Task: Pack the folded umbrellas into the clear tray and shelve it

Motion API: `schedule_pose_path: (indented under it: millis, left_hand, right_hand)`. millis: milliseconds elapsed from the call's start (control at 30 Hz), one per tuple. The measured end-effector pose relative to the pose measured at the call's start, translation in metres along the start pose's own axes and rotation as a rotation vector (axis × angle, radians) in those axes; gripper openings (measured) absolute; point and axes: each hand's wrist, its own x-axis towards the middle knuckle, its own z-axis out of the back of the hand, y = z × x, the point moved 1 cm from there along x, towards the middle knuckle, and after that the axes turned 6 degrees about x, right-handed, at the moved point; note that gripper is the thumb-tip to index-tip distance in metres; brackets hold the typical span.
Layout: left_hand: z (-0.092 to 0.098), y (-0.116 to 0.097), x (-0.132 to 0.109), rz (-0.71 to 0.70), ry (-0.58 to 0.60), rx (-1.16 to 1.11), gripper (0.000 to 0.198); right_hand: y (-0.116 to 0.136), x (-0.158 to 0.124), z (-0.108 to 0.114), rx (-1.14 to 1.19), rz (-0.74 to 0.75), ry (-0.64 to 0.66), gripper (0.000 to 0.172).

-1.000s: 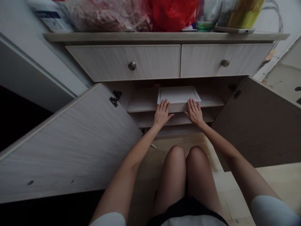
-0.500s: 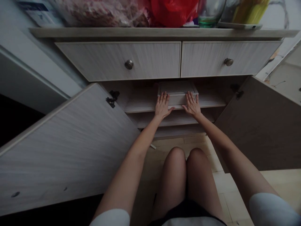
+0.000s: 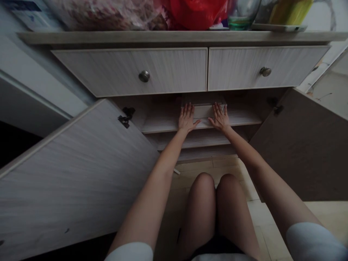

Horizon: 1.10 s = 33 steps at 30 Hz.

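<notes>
In the head view, a pale box (image 3: 203, 112) sat on the upper shelf (image 3: 160, 117) of the cabinet (image 3: 176, 69), about midway between the shelf's left and right ends and just behind its front edge. The left hand (image 3: 187, 119) lay flat against the left end of the box's front, and the right hand (image 3: 220, 117) against the right end. Both had their fingers straight and thumbs pointing inward, gripping nothing. The left door (image 3: 89, 174) and right door (image 3: 304, 145) stood wide. Above, a red bag (image 3: 198, 12) and a glass (image 3: 241, 18) rested near the front edge of the cabinet top (image 3: 122, 37).
</notes>
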Motion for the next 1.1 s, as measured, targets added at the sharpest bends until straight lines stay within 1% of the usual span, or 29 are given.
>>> schedule_pose_path:
  millis: [200,367,667,933,1033,1100]
  left_hand:
    - [-0.004,0.003,0.010,0.022,0.013,-0.028,0.095]
    - [-0.007,0.008,0.019,0.031,0.031,-0.067,0.096]
    - [-0.013,0.015,0.033,0.015,0.026,-0.051,0.099]
    - [-0.019,0.022,0.042,0.007,0.035,-0.056,0.099]
    - [-0.020,0.024,0.043,0.007,0.027,-0.066,0.099]
    - [-0.019,0.023,0.046,0.014,0.033,-0.071,0.099]
  right_hand:
    - [-0.004,0.012,-0.005,-0.031,-0.016,0.027,0.082]
    - [-0.007,0.022,-0.010,-0.005,-0.009,0.008,0.085]
    - [-0.012,0.041,-0.013,-0.018,-0.050,0.068,0.085]
    - [-0.015,0.048,-0.018,-0.043,-0.049,0.066,0.085]
    - [-0.017,0.050,-0.022,-0.029,-0.039,0.049,0.086]
    - [-0.017,0.051,-0.022,-0.007,-0.038,0.056,0.088]
